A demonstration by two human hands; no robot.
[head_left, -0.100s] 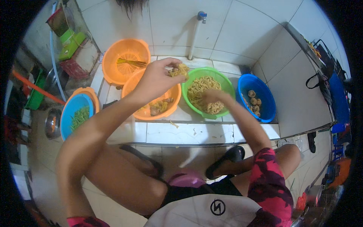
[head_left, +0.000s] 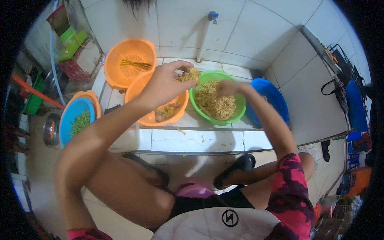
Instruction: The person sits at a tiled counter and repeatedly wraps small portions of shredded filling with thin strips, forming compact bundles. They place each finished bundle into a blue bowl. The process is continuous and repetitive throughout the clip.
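My left hand (head_left: 170, 80) is closed around a yellow-brown clump of food (head_left: 189, 76), held up between the orange basin (head_left: 184, 107) and the green basin (head_left: 242, 112). More yellow-brown pieces (head_left: 164, 113) lie in that orange basin, partly under my left wrist. Curly noodles (head_left: 220, 107) fill the green basin. Over their upper right part is my right hand (head_left: 230, 88), its fingers bunched and pointing down at them. What those fingers hold, if anything, is too blurred to make out.
A second orange basin (head_left: 114, 70) behind holds thin sticks (head_left: 136, 64). The blue basin (head_left: 278, 106) at right is partly covered by my forearm. Cut green vegetables (head_left: 81, 123) fill a light-blue basin (head_left: 65, 126) at left. A tap (head_left: 213, 17) stands against the tiled wall.
My right hand has lifted from the noodles and shifted up and slightly right. My left hand stays in place with the yellow-brown clump. The whole view has slid a little.
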